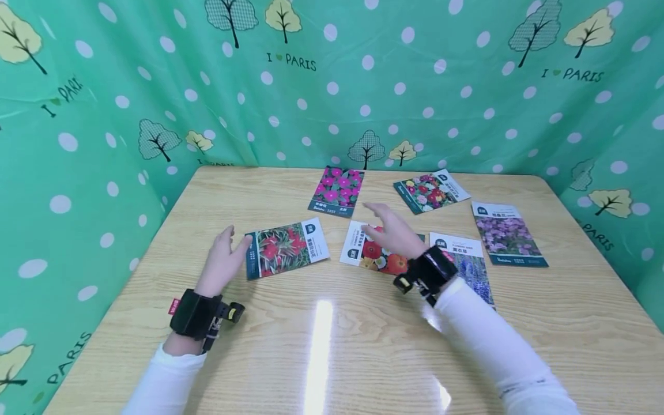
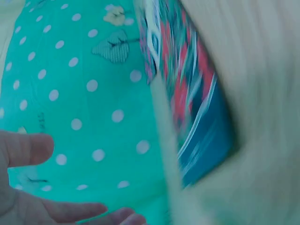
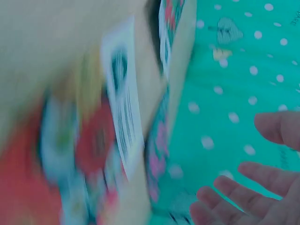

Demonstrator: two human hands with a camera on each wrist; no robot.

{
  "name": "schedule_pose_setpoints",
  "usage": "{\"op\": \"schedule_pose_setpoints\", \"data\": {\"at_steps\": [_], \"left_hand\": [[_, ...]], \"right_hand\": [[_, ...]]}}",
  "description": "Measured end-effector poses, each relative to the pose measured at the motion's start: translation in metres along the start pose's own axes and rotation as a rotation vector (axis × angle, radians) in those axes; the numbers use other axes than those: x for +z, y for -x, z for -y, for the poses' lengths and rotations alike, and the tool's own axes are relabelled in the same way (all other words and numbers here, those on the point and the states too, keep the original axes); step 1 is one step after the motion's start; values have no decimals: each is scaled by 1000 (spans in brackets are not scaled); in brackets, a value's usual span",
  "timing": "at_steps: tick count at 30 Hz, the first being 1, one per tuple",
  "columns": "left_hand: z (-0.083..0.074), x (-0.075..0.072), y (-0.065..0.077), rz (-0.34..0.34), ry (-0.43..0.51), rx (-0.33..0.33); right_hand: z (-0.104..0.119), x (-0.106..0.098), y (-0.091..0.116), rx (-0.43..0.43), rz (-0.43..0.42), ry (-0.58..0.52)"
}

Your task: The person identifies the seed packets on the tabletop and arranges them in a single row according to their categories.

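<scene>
My left hand (image 1: pixel 222 260) is held at the left end of a seed packet with spiky red flowers (image 1: pixel 282 248); its thumb looks close to the packet's edge, and contact cannot be told. In the left wrist view that hand's fingers (image 2: pixel 70 209) are spread, with nothing between them. Over a packet of red and orange flowers (image 1: pixel 374 262) hovers my right hand (image 1: pixel 395 233), hiding part of it. Its loosely extended fingers (image 3: pixel 265 176) are empty in the right wrist view. Beyond the fingertips lies a packet of magenta flowers (image 1: pixel 339 190).
Further packets lie on the wooden table (image 1: pixel 270 340): mixed flowers (image 1: pixel 432 191) at the back, purple flowers (image 1: pixel 505 233) at the right, and blue-violet spikes (image 1: pixel 474 274) partly under the right forearm. A green dotted curtain (image 1: pixel 332 104) borders the table's back and sides.
</scene>
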State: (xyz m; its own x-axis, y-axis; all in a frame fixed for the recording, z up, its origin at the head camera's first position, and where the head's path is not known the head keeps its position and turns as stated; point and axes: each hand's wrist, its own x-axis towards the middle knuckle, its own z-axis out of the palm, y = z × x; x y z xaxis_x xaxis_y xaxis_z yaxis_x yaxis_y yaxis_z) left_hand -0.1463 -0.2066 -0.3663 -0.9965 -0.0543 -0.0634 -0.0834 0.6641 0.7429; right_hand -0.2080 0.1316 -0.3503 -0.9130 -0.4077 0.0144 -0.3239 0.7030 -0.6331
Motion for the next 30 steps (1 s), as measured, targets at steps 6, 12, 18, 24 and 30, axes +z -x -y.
{"op": "schedule_pose_setpoints", "data": {"at_steps": [6,12,18,24,30], "left_hand": [[10,10,3,47,159,-124],[9,16,7,61,245,-230],[10,20,8,44,340,-249],[8,24,9,69,455,-302],[8,26,8,43,507,-324]], "right_hand": [[8,38,-26,90,92,-175],[16,61,-39,147,132,-280],[26,77,-48,247,114,-392],[32,85,-49,263,106,-375],[34,86,-48,269,84,-377]]}}
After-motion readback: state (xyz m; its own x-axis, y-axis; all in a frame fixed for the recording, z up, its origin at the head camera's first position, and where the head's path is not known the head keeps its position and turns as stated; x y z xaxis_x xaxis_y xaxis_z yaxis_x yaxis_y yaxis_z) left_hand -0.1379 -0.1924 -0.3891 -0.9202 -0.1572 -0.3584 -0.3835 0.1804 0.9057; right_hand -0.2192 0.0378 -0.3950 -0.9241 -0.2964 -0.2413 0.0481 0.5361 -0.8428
